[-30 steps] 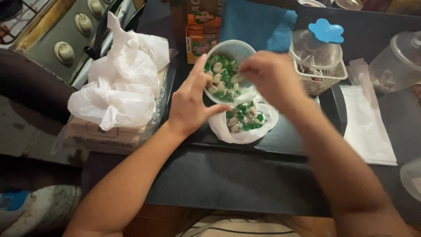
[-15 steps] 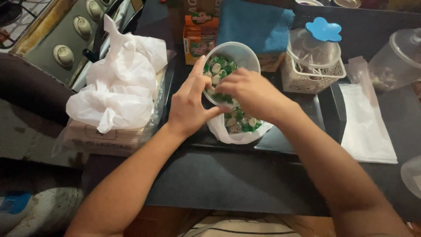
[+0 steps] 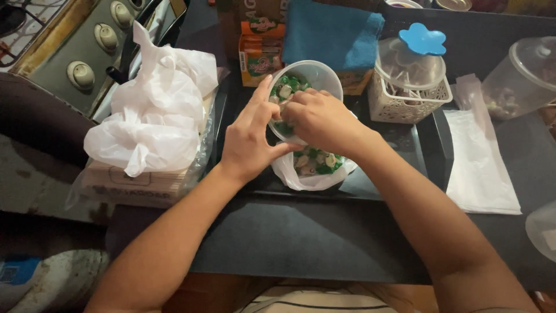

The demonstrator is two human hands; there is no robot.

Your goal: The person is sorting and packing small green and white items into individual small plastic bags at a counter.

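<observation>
On the dark tabletop (image 3: 301, 237), the left hand (image 3: 252, 136) steadies a clear tub (image 3: 315, 72) of green-wrapped candies (image 3: 288, 87) while the right hand (image 3: 318, 119) reaches inside it.

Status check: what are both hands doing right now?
Left hand steadies clear plastic tub of green-and-white sweets. Right hand over its mouth, contents unseen. White bag of sweets below.

Right hand (image 3: 321, 119) hides part of the candy tub (image 3: 310, 75); its fingertips are out of sight inside.

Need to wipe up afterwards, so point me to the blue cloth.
In the head view the blue cloth lies at the top centre, just behind the clear candy bowl, between the orange carton and the white basket.
</observation>
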